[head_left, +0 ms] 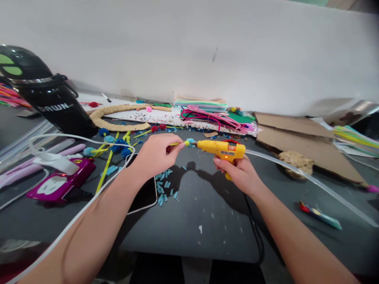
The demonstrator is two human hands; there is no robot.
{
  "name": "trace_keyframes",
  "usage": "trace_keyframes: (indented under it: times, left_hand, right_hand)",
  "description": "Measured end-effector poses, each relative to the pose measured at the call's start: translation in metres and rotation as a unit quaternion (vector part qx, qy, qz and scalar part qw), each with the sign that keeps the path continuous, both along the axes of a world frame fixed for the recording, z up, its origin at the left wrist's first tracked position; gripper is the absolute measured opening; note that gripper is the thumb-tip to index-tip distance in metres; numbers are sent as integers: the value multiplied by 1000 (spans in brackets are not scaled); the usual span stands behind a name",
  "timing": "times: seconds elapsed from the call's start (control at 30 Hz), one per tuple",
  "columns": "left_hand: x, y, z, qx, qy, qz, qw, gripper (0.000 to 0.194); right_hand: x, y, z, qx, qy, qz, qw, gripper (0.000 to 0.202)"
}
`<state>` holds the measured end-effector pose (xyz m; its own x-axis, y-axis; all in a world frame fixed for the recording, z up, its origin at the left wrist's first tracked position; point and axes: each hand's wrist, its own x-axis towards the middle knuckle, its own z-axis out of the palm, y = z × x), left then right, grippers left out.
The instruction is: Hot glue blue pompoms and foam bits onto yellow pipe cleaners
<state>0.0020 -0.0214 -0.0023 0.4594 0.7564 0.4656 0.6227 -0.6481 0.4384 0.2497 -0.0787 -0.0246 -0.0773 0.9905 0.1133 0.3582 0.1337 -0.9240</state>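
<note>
My left hand (161,153) pinches a thin yellow-green stem (177,144), whose tip carries a small light-blue and yellow piece (190,142). Wrapped round the handle of a yellow glue gun (220,148) is my right hand (238,170). The gun's nozzle points left and meets the light-blue piece, or sits very close to it. A long clear glue stick (314,183) runs out of the gun's back to the right. Small light-blue pieces (161,189) lie scattered on the grey table below my left hand, beside a dark-screened phone (145,197).
A black bottle (56,106) stands at the left, behind a purple power adapter (62,181) with a white cable. A tan wrapped ring (103,118) and pink stems (207,116) lie at the back. Cardboard (310,146) and a cutter (319,216) are at the right.
</note>
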Motion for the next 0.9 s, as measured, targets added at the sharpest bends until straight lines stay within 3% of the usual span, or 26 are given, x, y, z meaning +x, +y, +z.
trace_keyframes:
  times: [0.9]
  left_hand:
    - [0, 0, 0, 1, 7, -6, 1000, 23]
  right_hand:
    - [0, -1, 1, -1, -25, 0, 1000, 27]
